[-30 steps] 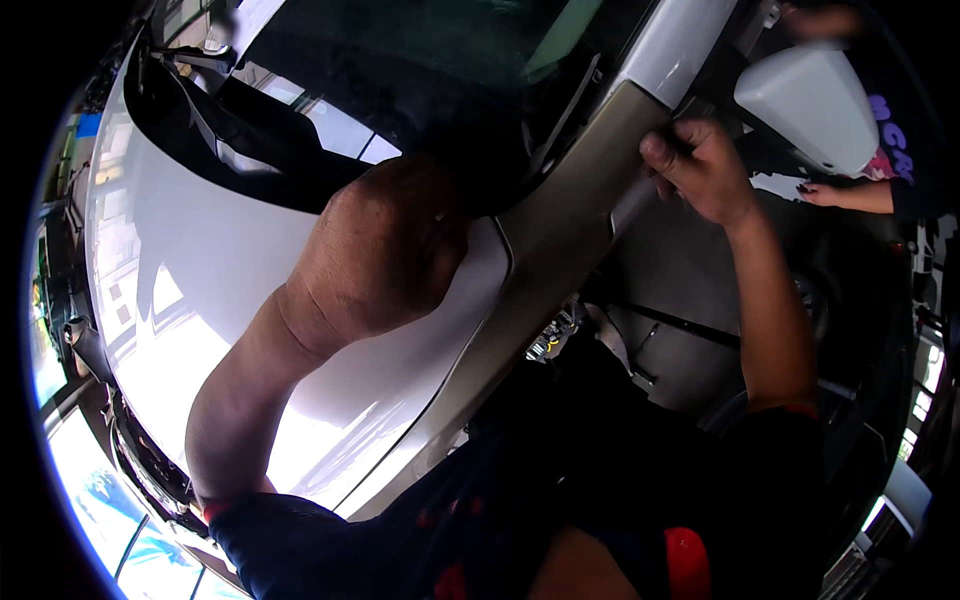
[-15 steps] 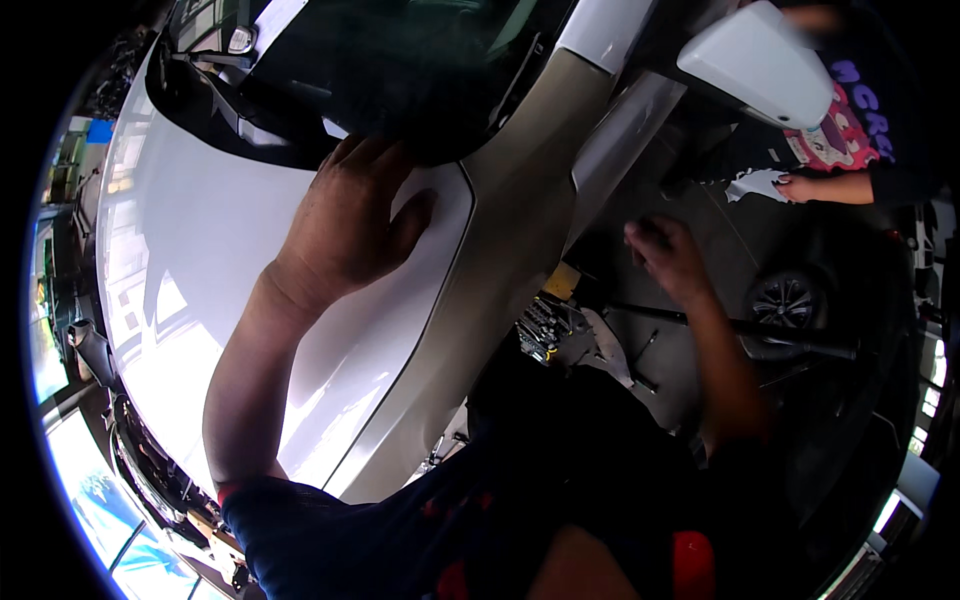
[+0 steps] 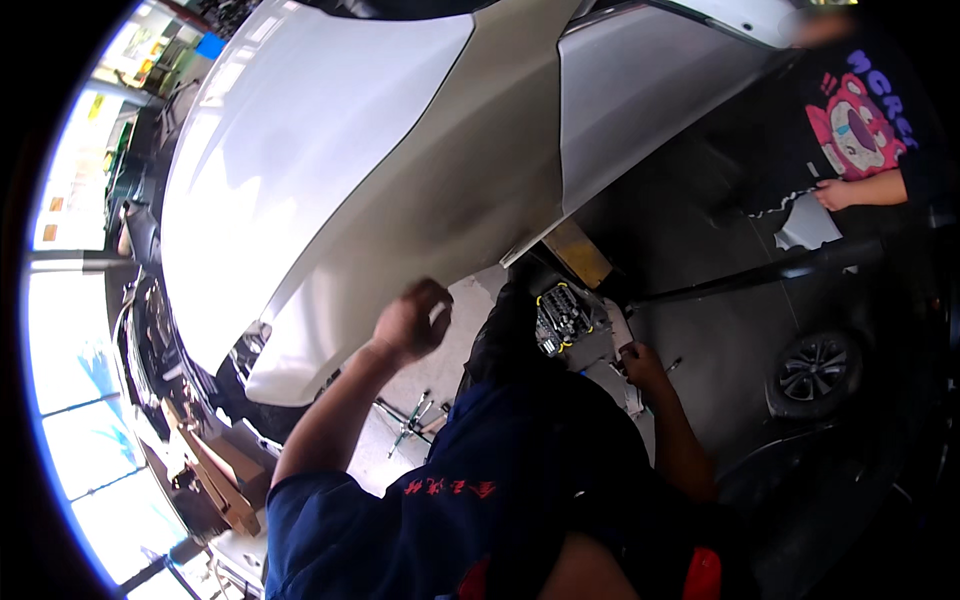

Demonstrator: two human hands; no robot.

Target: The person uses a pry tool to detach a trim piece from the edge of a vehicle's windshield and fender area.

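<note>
A light-coloured car lies before me, with a glossy white hood point(image 3: 320, 120) and a duller beige-grey fender point(image 3: 470, 160). Just off the fender's lower edge is my left hand point(image 3: 410, 325), fingers bent with a gap to the thumb; it holds nothing. My right hand point(image 3: 643, 368) hangs lower at the right, its fingers curled in shadow, and whether anything is in them is hidden. Close to it in view, a pale long piece point(image 3: 618, 328) lies by an opened tool set point(image 3: 563, 315) of sockets.
Across the floor a co-worker's hand point(image 3: 840, 193) holds a grey torn-edged piece point(image 3: 808, 226). A dark bar point(image 3: 730, 285) extends toward that side. There is a wheel point(image 3: 815, 370) at the right, a yellowish block point(image 3: 578, 252) under the car, and a metal stand point(image 3: 408, 425) at my left.
My view has swung down and toward the front of the car. My left hand has come away from the hood near the windshield. The right hand is lower, near the pale piece.
</note>
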